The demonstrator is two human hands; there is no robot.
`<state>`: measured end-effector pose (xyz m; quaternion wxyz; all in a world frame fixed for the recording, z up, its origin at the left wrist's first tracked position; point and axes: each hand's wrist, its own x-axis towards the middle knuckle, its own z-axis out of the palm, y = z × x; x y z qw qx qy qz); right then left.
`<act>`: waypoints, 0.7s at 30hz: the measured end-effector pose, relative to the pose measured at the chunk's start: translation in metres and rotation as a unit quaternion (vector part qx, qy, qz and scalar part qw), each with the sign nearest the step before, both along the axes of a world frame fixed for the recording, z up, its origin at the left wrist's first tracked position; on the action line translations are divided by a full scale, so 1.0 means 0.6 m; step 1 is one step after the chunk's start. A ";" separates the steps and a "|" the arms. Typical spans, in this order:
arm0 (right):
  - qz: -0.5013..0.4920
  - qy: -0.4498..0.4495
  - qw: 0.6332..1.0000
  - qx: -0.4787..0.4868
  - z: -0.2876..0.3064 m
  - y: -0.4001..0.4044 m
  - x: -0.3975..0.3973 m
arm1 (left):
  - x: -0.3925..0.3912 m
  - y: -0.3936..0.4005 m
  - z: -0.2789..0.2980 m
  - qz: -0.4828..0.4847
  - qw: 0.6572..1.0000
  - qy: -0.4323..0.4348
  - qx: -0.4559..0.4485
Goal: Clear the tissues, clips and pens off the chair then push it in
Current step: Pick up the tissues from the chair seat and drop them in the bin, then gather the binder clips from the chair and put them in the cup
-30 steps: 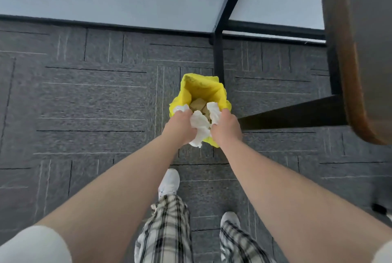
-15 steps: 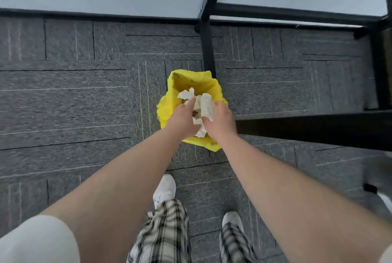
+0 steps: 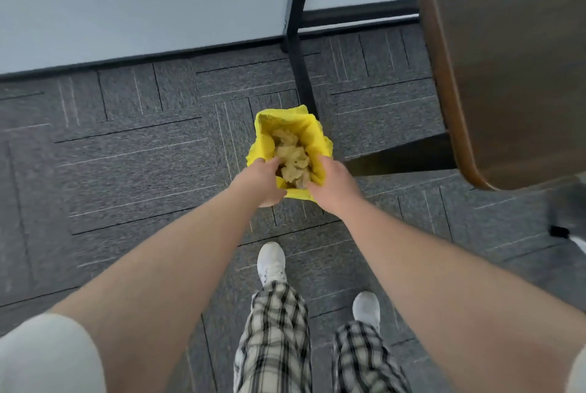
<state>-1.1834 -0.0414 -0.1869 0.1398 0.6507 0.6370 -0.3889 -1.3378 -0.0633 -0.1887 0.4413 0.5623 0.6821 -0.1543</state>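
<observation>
A small bin lined with a yellow bag (image 3: pixel 266 145) stands on the grey carpet beside a black table leg. Crumpled tissues (image 3: pixel 290 155) lie inside it, tinted yellow by the bag. My left hand (image 3: pixel 263 181) is at the bin's near-left rim, fingers curled over the edge beside the tissues. My right hand (image 3: pixel 333 185) is at the near-right rim with its fingertips dipping inside. Neither hand closes around a tissue. The chair, the clips and the pens are out of sight.
A brown tabletop (image 3: pixel 507 59) overhangs at the upper right on a black frame (image 3: pixel 296 53). A pale wall with a dark skirting runs along the top. A small black part (image 3: pixel 558 231) shows at the right edge. My white shoes stand below the bin.
The white tissues that both hands held over the bin have dropped inside it. My hands have moved apart to its rim. The view has swung so the tabletop is back in sight.
</observation>
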 end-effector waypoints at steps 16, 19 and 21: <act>-0.028 0.023 0.999 0.023 0.196 -0.168 0.295 | 0.267 -0.098 0.229 -0.212 0.974 0.082 0.007; -0.073 0.014 0.997 0.019 0.217 -0.234 0.412 | 0.376 -0.129 0.264 -0.277 0.957 0.088 0.029; -0.107 0.012 0.994 0.024 0.237 -0.271 0.488 | 0.453 -0.145 0.284 -0.302 0.948 0.089 0.045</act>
